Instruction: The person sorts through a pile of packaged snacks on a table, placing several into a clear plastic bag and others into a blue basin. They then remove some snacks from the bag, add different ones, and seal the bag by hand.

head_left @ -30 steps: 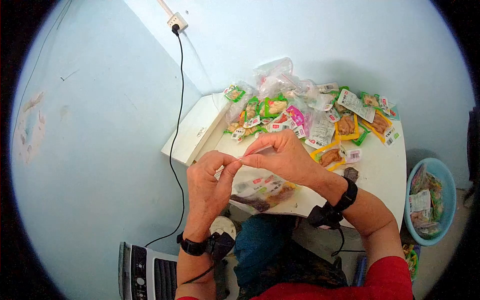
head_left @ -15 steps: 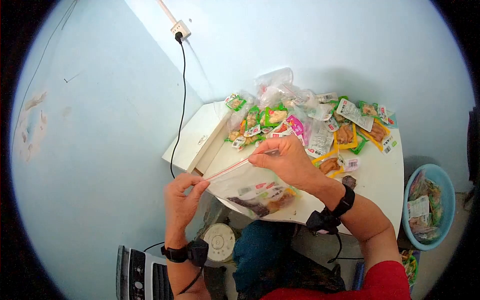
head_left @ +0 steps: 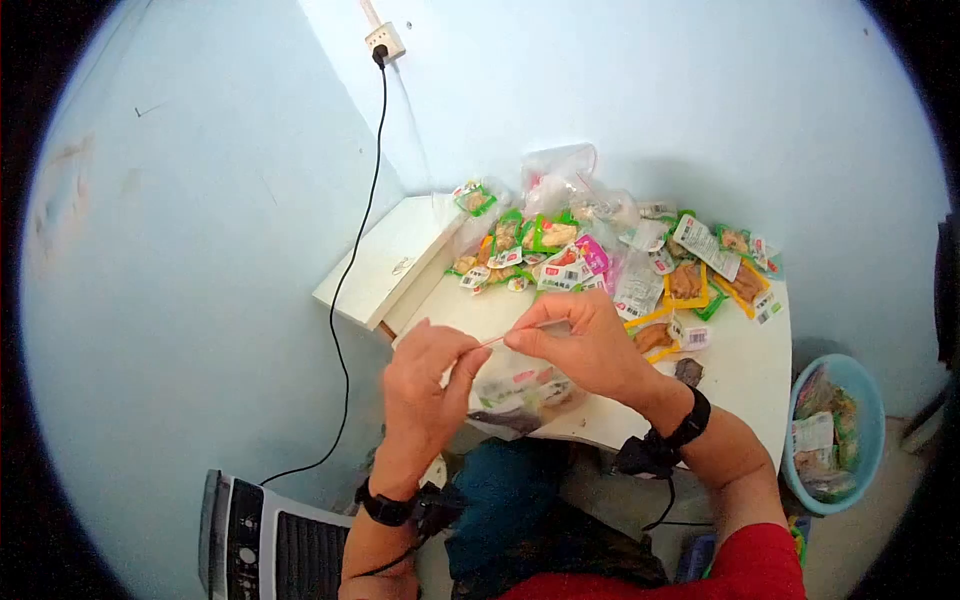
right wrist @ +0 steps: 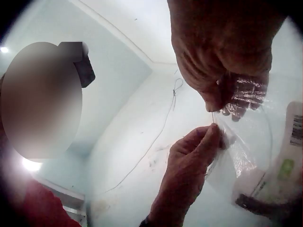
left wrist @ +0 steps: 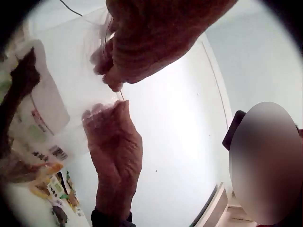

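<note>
A clear zip bag [head_left: 525, 390] with a red seal line hangs below both hands over the table's front edge. Food packets [left wrist: 35, 118] with printed labels and a dark brown piece show through its plastic. My left hand [head_left: 428, 385] pinches the seal between thumb and forefinger. Close beside it, my right hand [head_left: 592, 345] pinches the same seal, with a short stretch of red line between the fingertips. In the right wrist view, the right hand's other fingers lie behind the clear plastic.
Behind the hands, a pile of snack packets [head_left: 550, 235] and plastic bags covers the back of the white table [head_left: 745, 375]. A white box [head_left: 385, 255] stands at left, a black cord [head_left: 372, 190] hanging past it. At right is a blue basin [head_left: 878, 420] with packets inside.
My left hand slid out left along the seal, stretching the bag's mouth wide, then came back close to my right hand. The right hand kept its pinch.
</note>
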Available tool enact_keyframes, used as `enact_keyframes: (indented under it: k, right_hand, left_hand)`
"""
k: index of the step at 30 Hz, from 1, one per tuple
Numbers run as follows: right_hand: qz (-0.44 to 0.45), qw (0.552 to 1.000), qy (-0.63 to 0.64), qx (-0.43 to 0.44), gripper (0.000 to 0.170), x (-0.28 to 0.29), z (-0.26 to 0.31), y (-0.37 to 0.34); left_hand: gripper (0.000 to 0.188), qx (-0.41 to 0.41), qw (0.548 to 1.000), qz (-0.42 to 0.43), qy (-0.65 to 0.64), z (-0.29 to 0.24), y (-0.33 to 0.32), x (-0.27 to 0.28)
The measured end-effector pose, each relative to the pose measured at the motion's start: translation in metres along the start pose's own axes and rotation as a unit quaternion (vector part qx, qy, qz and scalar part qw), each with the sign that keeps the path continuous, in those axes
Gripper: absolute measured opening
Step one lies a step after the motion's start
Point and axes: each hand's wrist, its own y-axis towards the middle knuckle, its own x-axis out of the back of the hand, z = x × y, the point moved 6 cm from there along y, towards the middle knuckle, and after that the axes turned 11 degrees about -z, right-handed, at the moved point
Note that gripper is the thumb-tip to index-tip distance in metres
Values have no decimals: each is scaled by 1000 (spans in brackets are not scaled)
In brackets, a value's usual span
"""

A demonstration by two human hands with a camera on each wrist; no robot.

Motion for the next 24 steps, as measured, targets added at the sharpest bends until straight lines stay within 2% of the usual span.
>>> enact_keyframes:
  k: [2,5,8,11,14,17,18,21,22,24]
  right_hand:
    - [3,1000,-2,7,19,0,-1,-3]
    - [1,999,15,-43,18,2,-5,-6]
    - [-52,998,-23,11,15,14,3,-15]
    - [-107,990,53,-70,14,29,-12,-30]
    - [-91,992,84,-40,29,39,-31,-40]
    - [8,998,-65,17,53,24,-20,-55]
    - [102,991,-86,3,68,19,-36,-65]
    - [145,985,-53,-75,62,15,-72,-90]
    - [141,982,-49,-114,52,15,-74,-95]
    - [112,987,-96,-58,46,16,-65,-98]
  left_hand:
    - [9,-25,999,-20,-12,-3,-4,-2]
    - [10,-7,999,-19,-28,-5,-7,3]
    - [9,-28,999,-12,-30,-8,-12,6]
    - [9,-30,999,-5,-20,-15,-15,9]
    - [9,-16,999,27,-28,-17,-18,9]
    - [9,-18,997,41,-59,-20,-19,8]
    - [9,-20,997,34,-63,-18,-20,9]
    - [9,-8,997,31,-68,-4,-18,3]
    - [9,8,997,45,-65,2,-16,-2]
    - [11,34,993,60,-98,16,-14,-18]
